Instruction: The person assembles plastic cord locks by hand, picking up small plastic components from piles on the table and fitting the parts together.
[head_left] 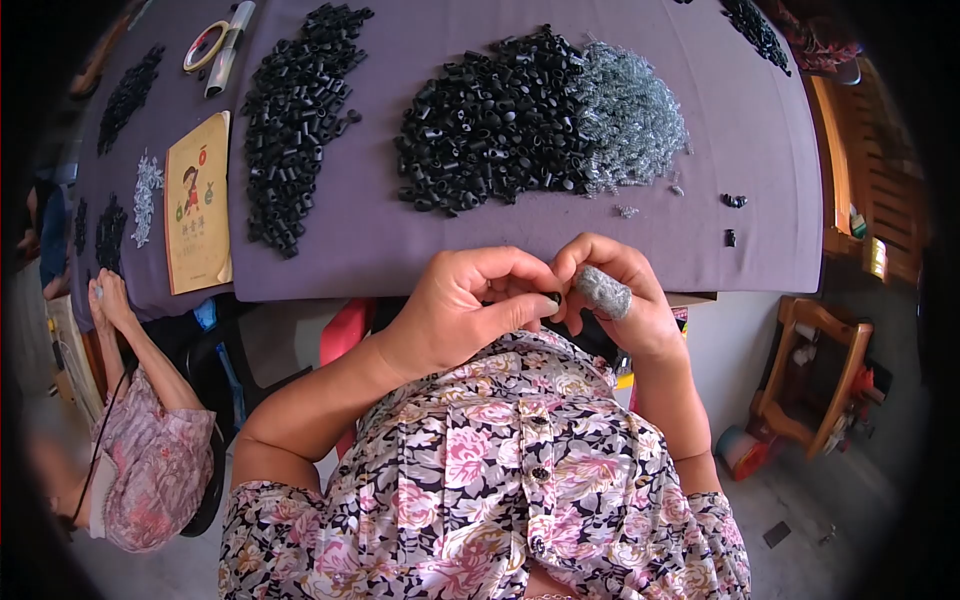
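Observation:
My left hand (455,305) is closed at the table's front edge, pinching a small black plastic part (554,297) between thumb and index finger. Close against it, my right hand (635,310) has its fingertips pressed together at the same part, which they mostly hide. A fuzzy grey wrap (604,292) covers one finger of my right hand. Beyond my hands lies a heap of small black plastic pieces (490,125), some tubular. Small shiny metal-looking springs (632,115) adjoin it on the right. Another pile of black tube-like pieces (300,125) stretches along the left.
A booklet (197,205), a tape roll (205,46) and a clear roll (230,50) lie at left. A few loose black parts (735,201) sit at right. At far left, another person's hands (108,298) rest by the table edge. A wooden stool (812,375) stands at right.

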